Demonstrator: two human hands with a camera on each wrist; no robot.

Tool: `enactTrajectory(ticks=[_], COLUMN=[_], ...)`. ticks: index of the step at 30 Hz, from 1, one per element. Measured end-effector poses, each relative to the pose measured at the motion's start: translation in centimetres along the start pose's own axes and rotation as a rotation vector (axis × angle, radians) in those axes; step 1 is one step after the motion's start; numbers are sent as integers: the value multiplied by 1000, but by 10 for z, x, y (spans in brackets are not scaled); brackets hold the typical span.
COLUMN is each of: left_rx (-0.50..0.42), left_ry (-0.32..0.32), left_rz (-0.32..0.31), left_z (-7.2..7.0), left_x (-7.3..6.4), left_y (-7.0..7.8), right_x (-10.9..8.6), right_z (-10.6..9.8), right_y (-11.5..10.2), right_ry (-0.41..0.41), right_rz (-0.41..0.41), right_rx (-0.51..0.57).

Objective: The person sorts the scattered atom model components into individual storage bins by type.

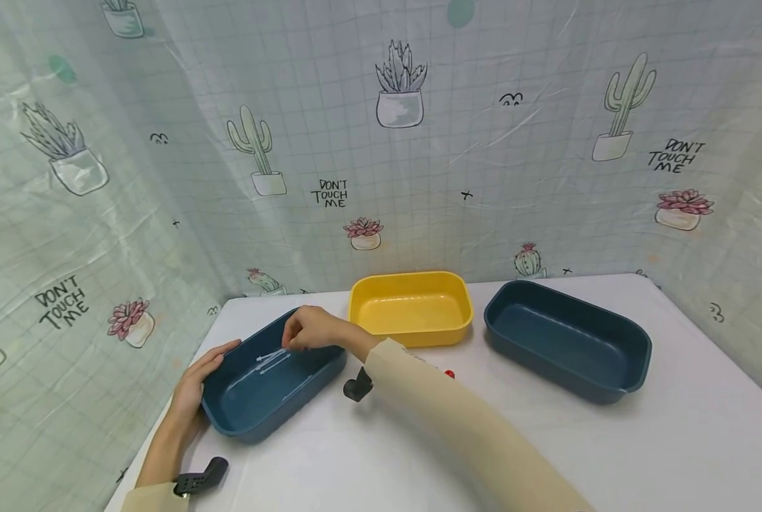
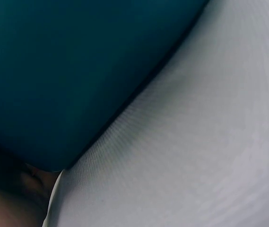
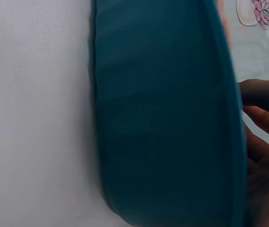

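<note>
A dark blue basin stands slanted at the left of the table. My left hand lies along its outer left side, fingers near the rim. In the left wrist view the blue wall hides most of that hand. My right hand is over the far right part of the basin with its fingers bent downward. Several thin white sticks with small thickened ends lie inside, close under these fingertips. In the right wrist view the fingers are beyond the basin's rim; whether they pinch a stick cannot be made out.
A yellow basin stands at the back middle. Another dark blue basin is to the right. A small red object shows just behind the right sleeve. Patterned sheeting hangs behind the white table.
</note>
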State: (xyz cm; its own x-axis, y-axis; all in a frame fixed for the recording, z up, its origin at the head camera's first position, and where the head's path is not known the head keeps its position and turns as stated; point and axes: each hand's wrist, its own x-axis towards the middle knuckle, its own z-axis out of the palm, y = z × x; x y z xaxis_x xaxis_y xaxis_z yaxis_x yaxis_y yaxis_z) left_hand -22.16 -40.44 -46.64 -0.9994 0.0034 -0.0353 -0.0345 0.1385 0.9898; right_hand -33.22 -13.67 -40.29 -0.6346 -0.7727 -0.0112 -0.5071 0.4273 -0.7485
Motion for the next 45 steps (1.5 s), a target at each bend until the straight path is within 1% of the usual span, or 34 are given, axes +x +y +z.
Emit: enactTrajectory(ticks=[3, 8, 14, 21, 28, 34, 39, 41, 45], left_rx=[0, -25, -43, -28, -4, -17, -18, -15, -18], left_ry=[-4, -14, -29, -7, 9, 9, 10, 10, 11], left_rz=[2, 17, 28, 18, 2, -3, -22, -23, -23], left_z=[-1, -1, 1, 3, 6, 5, 3, 3, 1], left_x=[0, 1, 2, 1, 2, 3, 2, 1, -1], left_y=[0, -1, -3, 1, 4, 3, 2, 2, 1], right_x=[5, 13, 15, 16, 18, 19, 20, 20, 22], right_z=[6, 14, 19, 20, 21, 22, 23, 24, 24], right_y=[2, 7, 9, 10, 12, 12, 12, 12, 10], right_ry=[-13, -30, -54, -25, 2, 9, 16, 34, 103], right_rz=[20, 53, 99, 129, 156, 153, 154, 148, 115], right_rx=[13, 6, -8, -38, -42, -52, -42, -33, 27])
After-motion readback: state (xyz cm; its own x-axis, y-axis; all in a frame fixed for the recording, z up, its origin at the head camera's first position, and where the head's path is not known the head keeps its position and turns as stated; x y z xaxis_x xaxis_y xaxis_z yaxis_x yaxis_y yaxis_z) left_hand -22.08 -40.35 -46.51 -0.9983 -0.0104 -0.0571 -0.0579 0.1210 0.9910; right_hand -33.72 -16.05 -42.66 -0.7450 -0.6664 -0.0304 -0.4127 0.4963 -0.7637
